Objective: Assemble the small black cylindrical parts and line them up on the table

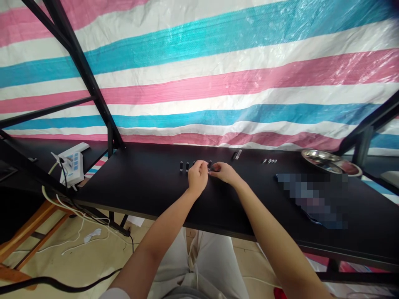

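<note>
My left hand (198,177) and my right hand (225,173) meet above the middle of the black table (140,185). Their fingertips are closed together around something small, mostly hidden by the fingers. Just left of my left hand, a small dark cylinder (181,166) with a pale top stands upright, with a second dark cylinder (187,167) beside it. Another is partly covered by the left hand. Behind the fingertips one more dark cylinder (210,164) shows. Further back on the right lie a clear tube (238,154) and a short black piece (234,155).
Several small clear pieces (272,161) lie right of the hands. Round shiny metal trays (321,161) overlap near the right end, behind a pixelated dark blue item (311,201). A striped tarp (202,91) hangs behind. A white power strip (75,168) with cables sits left.
</note>
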Action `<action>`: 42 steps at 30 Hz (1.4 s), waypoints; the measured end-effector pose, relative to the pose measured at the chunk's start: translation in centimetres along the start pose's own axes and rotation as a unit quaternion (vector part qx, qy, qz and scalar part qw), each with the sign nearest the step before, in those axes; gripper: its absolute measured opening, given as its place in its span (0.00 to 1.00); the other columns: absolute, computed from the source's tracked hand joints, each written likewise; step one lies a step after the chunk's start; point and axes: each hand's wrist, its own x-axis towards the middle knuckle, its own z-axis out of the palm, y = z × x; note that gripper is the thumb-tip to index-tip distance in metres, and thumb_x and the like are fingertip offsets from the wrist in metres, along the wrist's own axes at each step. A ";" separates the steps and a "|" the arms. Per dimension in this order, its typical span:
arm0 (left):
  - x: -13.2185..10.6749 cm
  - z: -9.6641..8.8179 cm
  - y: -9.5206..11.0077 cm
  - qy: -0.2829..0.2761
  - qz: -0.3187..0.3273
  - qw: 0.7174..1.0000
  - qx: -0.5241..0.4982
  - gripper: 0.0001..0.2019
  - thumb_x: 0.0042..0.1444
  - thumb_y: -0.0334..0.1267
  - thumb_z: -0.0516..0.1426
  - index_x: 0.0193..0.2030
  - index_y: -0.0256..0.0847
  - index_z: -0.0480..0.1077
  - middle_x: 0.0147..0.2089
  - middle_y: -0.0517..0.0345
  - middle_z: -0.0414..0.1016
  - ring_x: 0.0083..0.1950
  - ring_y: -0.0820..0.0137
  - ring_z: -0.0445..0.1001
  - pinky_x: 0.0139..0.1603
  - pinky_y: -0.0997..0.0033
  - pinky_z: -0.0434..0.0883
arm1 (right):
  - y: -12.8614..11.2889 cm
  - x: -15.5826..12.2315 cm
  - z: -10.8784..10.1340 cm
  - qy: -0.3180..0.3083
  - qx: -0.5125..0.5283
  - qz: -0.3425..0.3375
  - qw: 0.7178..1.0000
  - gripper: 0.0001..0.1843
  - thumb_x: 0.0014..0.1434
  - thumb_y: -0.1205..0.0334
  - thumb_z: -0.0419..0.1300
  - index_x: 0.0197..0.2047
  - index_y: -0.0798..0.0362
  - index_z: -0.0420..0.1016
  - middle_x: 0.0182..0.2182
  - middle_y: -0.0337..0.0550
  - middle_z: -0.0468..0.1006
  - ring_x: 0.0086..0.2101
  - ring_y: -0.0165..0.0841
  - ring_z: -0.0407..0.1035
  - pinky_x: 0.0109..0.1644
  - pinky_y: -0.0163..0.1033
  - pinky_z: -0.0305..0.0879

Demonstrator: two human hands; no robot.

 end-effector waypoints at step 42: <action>-0.1 0.7 -0.4 -0.007 0.062 0.997 0.049 0.10 0.55 0.40 0.55 0.41 0.39 0.70 0.33 0.59 0.73 0.21 0.81 0.62 0.30 0.77 0.66 | -1.3 -3.1 -0.6 0.295 -0.148 -0.252 0.910 0.13 0.61 0.62 0.50 0.40 0.53 0.74 0.24 0.41 0.76 0.26 0.32 0.65 0.40 0.41 0.48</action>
